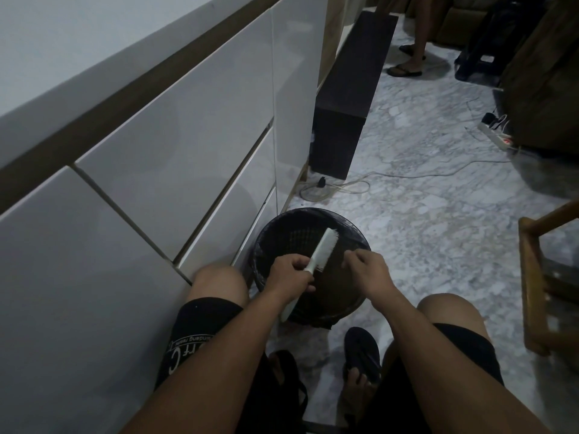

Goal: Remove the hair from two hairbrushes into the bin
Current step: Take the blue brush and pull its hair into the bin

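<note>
The left hand [289,274] is curled round the neck of a white brush [316,250], holding it slanted over the open bin [354,311], head pointing away and handle trailing back under the wrist. The right hand [365,267] sits just beside the bristles with its fingers drawn together at the tips, apparently pinching at hair, though no strand is clear enough to make out. The bin stands on the marble floor [438,198] against the white drawers [188,145], between the person's knees. Judging from this, the first brush is mid-clean. No second brush is in view, so that one may be left to do, and how much hair lies in the bin cannot be told.
</note>
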`<state>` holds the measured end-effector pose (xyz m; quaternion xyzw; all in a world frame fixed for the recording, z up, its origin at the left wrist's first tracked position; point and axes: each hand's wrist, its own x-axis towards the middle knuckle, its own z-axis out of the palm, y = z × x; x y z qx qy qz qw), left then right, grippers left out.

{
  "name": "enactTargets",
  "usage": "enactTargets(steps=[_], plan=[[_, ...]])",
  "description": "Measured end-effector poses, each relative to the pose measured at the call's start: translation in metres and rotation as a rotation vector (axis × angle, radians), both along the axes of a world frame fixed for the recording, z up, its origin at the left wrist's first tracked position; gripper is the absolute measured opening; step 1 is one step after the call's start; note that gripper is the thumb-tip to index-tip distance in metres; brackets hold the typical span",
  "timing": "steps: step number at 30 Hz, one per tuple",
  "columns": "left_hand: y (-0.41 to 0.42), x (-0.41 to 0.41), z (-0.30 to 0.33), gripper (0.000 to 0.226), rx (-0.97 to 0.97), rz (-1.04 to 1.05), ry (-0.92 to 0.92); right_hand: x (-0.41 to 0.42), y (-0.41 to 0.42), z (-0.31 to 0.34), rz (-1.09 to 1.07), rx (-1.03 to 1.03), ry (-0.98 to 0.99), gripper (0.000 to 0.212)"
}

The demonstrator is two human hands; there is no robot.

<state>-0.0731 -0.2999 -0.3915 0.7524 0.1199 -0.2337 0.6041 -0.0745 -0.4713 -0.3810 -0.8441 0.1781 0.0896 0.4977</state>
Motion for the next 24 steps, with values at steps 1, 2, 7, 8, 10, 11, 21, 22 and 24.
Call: enactTargets(steps=[1,2,7,8,10,11,21,22,24], plan=[[0.000,0.001,0.003,0.034,-0.046,0.042,0.022,0.001,-0.001,0.000,0.006,-0.021,-0.019,0.033],[0.000,0.001,0.004,0.036,-0.097,0.086,0.044,0.000,-0.002,0.000,0.030,-0.052,-0.034,0.032],[-0.005,-0.001,0.011,0.025,-0.259,0.125,0.113,-0.009,0.007,-0.009,0.158,-0.136,-0.009,0.031],[-0.005,-0.001,0.012,0.024,-0.283,0.110,0.125,-0.009,0.008,-0.012,0.174,-0.171,-0.017,0.031],[-0.006,-0.003,0.015,0.026,-0.304,0.095,0.145,-0.007,0.008,-0.013,0.178,-0.191,-0.041,0.026],[-0.006,-0.003,0.016,0.027,-0.301,0.091,0.152,-0.005,0.008,-0.012,0.152,-0.180,-0.057,0.027],[-0.005,-0.004,0.018,0.033,-0.305,0.053,0.148,-0.002,-0.001,-0.008,-0.071,-0.049,0.029,0.053],[-0.005,-0.004,0.019,0.033,-0.302,0.039,0.152,-0.003,0.000,-0.008,-0.038,-0.012,0.056,0.056],[-0.005,-0.004,0.020,0.034,-0.297,0.038,0.147,-0.004,0.002,-0.005,0.019,0.012,0.071,0.050]])
